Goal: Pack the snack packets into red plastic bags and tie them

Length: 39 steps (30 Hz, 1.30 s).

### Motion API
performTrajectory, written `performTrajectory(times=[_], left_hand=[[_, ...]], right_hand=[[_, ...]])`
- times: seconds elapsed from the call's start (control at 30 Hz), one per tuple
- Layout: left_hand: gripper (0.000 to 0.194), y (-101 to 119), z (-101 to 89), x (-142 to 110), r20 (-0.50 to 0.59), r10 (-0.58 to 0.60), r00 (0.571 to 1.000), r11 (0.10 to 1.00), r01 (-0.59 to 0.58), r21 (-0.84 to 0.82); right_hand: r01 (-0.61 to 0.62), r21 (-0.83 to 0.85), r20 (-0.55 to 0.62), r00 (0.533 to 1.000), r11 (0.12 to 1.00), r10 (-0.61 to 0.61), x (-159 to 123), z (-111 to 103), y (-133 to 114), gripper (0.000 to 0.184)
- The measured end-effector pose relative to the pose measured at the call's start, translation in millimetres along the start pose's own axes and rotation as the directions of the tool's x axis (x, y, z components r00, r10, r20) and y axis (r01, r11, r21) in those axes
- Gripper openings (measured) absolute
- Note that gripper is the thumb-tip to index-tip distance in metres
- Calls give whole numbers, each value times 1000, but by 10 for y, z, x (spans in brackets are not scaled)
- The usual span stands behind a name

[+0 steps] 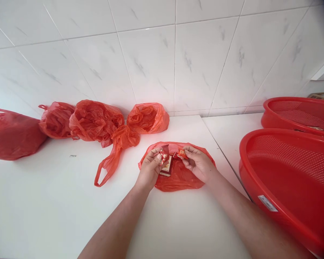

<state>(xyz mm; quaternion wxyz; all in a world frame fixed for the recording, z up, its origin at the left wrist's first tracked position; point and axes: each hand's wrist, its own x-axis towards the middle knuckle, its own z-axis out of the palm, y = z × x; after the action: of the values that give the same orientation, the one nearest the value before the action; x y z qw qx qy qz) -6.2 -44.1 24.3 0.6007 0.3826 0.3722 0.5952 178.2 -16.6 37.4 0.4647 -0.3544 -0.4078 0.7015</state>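
Observation:
My left hand (151,165) pinches a small red wrapped packet with gold print (164,154), perhaps a candy. Between the fingertips of my right hand (198,162) is another small packet, orange-red with pale lettering (182,153). Both hands are over an open red plastic bag (180,178) that lies spread on the white table. Inside it, just below the left packet, rests a small box with a cream face and dark brown edge (166,169). Some further red pieces in the bag are partly hidden by my fingers.
Several red plastic bags (97,120) stand along the tiled wall at the left and middle. One crumpled bag (116,151) trails its handle across the white table (56,201). Two red perforated baskets (248,162) sit at the right, past a seam between tables.

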Motion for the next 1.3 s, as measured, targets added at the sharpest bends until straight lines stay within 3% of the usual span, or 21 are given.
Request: performTrajectory(times=[0.13,0.5,0.73,1.0,1.3], left_hand=[[26,3,-36,15,35,-78,996,984,83,-159],[17,6,-32,8,70,-145,987,949,159,-271],[19,19,-9,26,47,-194,980,931,199,-305],[40,33,12,23,87,-205,975,922,222,-316],[29,42,28,-17,105,-206,973,945,226,-237]], right_hand=[[-46,28,61,997,999,44,-23,30,-14,26],[-59,52,96,994,997,54,3,-13,17,21],[-52,126,40,998,991,48,8,-29,4,20],[-79,200,20,997,977,77,39,-65,23,21],[-80,188,56,996,979,70,13,-30,21,20]])
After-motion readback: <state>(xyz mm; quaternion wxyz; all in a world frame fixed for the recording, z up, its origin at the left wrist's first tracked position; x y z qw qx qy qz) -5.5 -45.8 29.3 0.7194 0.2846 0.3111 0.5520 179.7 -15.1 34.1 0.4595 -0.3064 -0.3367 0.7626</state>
